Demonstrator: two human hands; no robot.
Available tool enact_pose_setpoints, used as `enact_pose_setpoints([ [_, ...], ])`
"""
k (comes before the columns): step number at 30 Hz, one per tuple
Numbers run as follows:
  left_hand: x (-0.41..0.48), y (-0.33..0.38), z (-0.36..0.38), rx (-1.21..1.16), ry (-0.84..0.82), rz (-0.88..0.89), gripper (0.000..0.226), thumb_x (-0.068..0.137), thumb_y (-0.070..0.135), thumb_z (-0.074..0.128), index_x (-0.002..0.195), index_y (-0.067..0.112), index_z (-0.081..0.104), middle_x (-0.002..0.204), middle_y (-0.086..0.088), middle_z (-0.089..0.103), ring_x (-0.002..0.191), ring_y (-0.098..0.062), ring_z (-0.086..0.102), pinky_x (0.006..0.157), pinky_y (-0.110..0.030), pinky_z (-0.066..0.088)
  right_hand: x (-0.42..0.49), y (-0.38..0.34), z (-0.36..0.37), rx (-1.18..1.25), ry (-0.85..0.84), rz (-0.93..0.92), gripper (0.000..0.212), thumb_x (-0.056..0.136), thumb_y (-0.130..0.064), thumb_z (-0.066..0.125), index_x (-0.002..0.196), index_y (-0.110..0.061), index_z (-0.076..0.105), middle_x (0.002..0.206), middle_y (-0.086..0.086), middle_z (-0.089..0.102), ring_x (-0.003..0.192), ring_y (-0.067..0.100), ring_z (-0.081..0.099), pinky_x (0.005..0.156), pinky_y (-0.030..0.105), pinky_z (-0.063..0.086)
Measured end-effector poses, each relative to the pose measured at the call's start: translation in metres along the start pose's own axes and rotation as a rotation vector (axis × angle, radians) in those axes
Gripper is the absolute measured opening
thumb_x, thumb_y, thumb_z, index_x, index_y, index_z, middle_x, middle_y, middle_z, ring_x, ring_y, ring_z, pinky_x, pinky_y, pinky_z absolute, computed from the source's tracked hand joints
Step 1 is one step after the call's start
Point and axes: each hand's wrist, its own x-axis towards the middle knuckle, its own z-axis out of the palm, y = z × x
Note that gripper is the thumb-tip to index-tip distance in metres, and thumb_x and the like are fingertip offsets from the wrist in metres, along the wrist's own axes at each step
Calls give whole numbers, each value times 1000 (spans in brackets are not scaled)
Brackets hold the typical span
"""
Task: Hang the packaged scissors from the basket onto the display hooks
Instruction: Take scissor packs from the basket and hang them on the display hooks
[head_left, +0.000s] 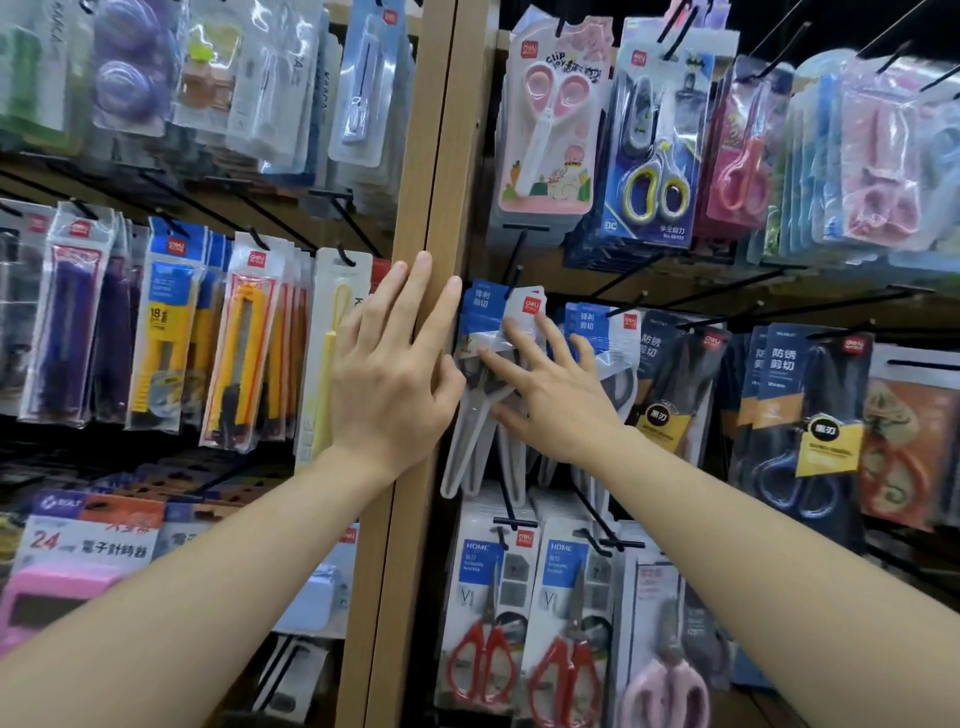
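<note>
Both hands are up at the display now. The left hand (395, 364) lies flat against the wooden post (441, 156), fingers straight and together, holding nothing. The right hand (556, 400) is spread wide, its fingertips pressing on the packaged scissors (478, 415), not curled round it. That pack sits in the middle row, right against the post's right edge, its blue header card up at the black hook (517, 270). Whether the hook has gone through the hole, I cannot tell from here. Its lower end tilts slightly left. Just to the right hangs a matching blue-topped pack (597, 332). Red-handled scissors (483, 660) hang in the row below, and yellow utility knives (244, 353) across the post on the left.
</note>
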Motion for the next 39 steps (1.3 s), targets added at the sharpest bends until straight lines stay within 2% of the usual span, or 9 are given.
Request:
enact_pose_setpoints([
  [5, -1, -2, 2, -7, -18, 7, 61, 95, 21, 57, 155, 14, 46, 165, -14, 36, 153, -31, 33, 114, -50, 39, 7, 7, -6, 54, -115, -46, 75, 102, -52, 48, 162, -45, 4, 173, -3, -11, 158, 30, -15, 126, 56, 2],
  [8, -1, -2, 1, -10, -37, -2, 61, 95, 21, 58, 155, 14, 47, 164, -15, 36, 152, -32, 33, 115, -52, 38, -7, 14, -17, 122, -108, -92, 74, 103, -48, 51, 163, -43, 8, 173, -3, -10, 159, 25, -9, 126, 51, 2],
  [15, -1, 23, -18, 5, -145, -43, 63, 89, 23, 56, 150, 11, 52, 161, -16, 41, 150, -33, 37, 122, -53, 27, -105, 34, -39, 327, -128, -30, 62, 101, -40, 61, 158, -36, 36, 170, -8, 19, 154, 16, 16, 122, 45, 16],
  [19, -30, 76, -29, -248, -181, 139, 31, 88, 23, 58, 112, 17, 78, 124, -3, 73, 117, -29, 65, 104, -44, 38, -178, 50, -35, 440, -83, 19, 46, 98, -31, 68, 143, -25, 59, 145, -4, 55, 135, 20, 48, 111, 47, 41],
  [23, -66, 147, -43, -519, -444, 194, 27, 87, 29, 55, 90, 19, 80, 89, 4, 76, 87, -24, 67, 82, -36, 38, -257, 58, -29, 491, -52, 70, 36, 95, -24, 73, 130, -21, 69, 97, -26, 56, 95, 3, 53, 86, 40, 56],
  [27, -111, 223, -62, -700, -822, 146, 35, 87, 39, 50, 92, 22, 81, 80, 4, 74, 76, -24, 66, 74, -36, 50, -342, 64, -17, 497, -161, 140, 34, 94, -23, 73, 127, -20, 71, 96, -2, 74, 87, 21, 70, 75, 45, 60],
  [31, -171, 301, -80, -766, -1186, 221, 50, 83, 53, 38, 98, 27, 78, 88, 2, 75, 86, -26, 67, 74, -42, 53, -428, 72, 3, 477, -329, 238, 40, 89, -38, 56, 123, -23, 72, 90, -3, 75, 83, 22, 72, 70, 38, 59],
  [35, -232, 373, -92, -767, -1439, 177, 52, 83, 55, 41, 116, 31, 72, 113, 3, 70, 108, -28, 63, 87, -43, 52, -508, 84, 23, 478, -481, 379, 38, 87, -32, 66, 122, -21, 73, 95, 0, 77, 85, 27, 73, 73, 38, 57],
  [39, -283, 421, -104, -691, -1645, 89, 62, 94, 52, 56, 150, 27, 46, 156, 1, 38, 135, -30, 42, 106, -46, 46, -575, 95, 39, 484, -690, 583, 35, 92, -27, 72, 127, -24, 70, 101, -1, 77, 96, 26, 72, 82, 38, 53],
])
